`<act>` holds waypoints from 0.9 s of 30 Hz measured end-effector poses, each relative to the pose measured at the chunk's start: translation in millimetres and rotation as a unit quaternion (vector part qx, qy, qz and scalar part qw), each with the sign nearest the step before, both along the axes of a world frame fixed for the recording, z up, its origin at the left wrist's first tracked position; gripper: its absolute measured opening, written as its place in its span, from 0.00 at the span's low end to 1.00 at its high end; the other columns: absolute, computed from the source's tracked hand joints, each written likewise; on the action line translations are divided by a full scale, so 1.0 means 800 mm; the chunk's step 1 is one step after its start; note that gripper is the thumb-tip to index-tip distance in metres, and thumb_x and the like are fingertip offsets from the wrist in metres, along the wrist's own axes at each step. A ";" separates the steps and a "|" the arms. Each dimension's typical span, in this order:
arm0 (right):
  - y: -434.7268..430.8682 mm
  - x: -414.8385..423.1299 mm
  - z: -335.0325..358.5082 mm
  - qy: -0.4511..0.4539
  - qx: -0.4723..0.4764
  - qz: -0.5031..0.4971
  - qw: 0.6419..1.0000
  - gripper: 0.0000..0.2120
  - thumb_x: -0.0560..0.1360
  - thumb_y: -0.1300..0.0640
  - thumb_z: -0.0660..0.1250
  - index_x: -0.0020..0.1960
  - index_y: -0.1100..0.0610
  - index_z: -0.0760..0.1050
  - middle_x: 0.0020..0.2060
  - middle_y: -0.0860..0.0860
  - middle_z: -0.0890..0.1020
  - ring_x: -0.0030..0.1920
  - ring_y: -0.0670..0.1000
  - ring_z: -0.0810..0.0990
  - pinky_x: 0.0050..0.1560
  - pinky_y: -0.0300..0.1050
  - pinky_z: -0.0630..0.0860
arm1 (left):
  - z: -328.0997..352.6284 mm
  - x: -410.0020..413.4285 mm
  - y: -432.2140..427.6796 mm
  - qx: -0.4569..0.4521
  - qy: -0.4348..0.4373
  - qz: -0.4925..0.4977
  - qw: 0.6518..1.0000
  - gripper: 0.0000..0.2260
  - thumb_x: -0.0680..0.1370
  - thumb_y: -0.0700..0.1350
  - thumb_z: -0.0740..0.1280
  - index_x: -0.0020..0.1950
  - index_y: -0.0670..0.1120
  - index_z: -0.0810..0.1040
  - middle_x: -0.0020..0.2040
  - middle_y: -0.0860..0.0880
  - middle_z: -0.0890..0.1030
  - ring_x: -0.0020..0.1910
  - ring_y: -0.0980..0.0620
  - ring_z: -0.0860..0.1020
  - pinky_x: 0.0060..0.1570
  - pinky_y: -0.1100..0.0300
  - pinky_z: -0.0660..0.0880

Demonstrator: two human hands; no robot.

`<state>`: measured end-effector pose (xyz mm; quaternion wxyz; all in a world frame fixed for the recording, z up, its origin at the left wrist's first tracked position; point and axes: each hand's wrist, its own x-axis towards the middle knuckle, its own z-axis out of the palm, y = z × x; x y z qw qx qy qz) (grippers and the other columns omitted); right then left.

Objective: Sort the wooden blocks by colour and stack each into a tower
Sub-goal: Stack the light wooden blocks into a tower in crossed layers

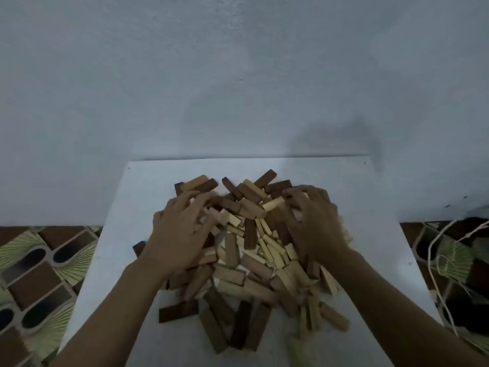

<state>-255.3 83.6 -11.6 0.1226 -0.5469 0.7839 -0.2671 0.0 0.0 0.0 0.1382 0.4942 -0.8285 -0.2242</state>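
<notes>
Scene: a person's bare forearms reach over a white table (370,207) set against a pale wall (238,75), in dim light.
Wooden blocks (248,250): one loose, unsorted heap of light and dark pieces, lying between and under both hands and spilling back toward the wrists; no tower stands.
Left hand (180,229): palm down on the heap's left side, fingers spread and resting on the blocks, pinching nothing that can be seen.
Right hand (315,223): palm down on the heap's right side, fingers arched with their tips among the blocks; motion blur hides whether any piece is held.
Beyond the fingertips: a dark block (267,178) and several others fan out toward the wall.
Near the left wrist: a dark flat block (178,312) lies on the table just beside the forearm.
Outside the right arm: pale string (436,260) trails over the patterned floor tiles (39,274), which also show outside the left arm.
</notes>
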 end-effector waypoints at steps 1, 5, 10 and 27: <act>0.007 -0.001 -0.006 0.003 0.031 0.000 1.000 0.27 0.77 0.37 0.51 0.67 0.49 0.74 0.69 0.50 0.73 0.73 0.54 0.64 0.69 0.59 0.65 | -0.007 0.002 0.008 0.024 -0.028 0.002 0.999 0.25 0.80 0.67 0.48 0.76 0.65 0.64 0.77 0.56 0.65 0.75 0.48 0.64 0.68 0.38 0.63; 0.036 0.004 -0.028 0.052 0.106 0.053 0.992 0.37 0.72 0.28 0.42 0.77 0.42 0.59 0.80 0.47 0.55 0.80 0.52 0.44 0.76 0.66 0.51 | -0.035 0.013 0.041 0.008 -0.129 -0.013 0.992 0.33 0.76 0.73 0.39 0.80 0.67 0.54 0.83 0.58 0.48 0.82 0.48 0.46 0.74 0.34 0.50; 0.055 0.021 -0.060 0.093 0.139 0.078 0.983 0.39 0.71 0.25 0.39 0.79 0.38 0.47 0.81 0.47 0.44 0.80 0.51 0.35 0.76 0.68 0.40 | -0.069 0.021 0.066 0.017 -0.167 -0.008 0.986 0.28 0.78 0.74 0.39 0.78 0.73 0.43 0.83 0.57 0.37 0.82 0.46 0.39 0.75 0.33 0.44; 0.113 0.028 -0.092 0.125 0.047 -0.015 0.991 0.33 0.72 0.27 0.58 0.72 0.40 0.66 0.75 0.49 0.63 0.79 0.57 0.53 0.73 0.72 0.46 | -0.097 0.030 0.099 -0.097 -0.083 0.023 0.992 0.27 0.79 0.73 0.46 0.75 0.68 0.66 0.82 0.60 0.56 0.82 0.53 0.52 0.77 0.40 0.37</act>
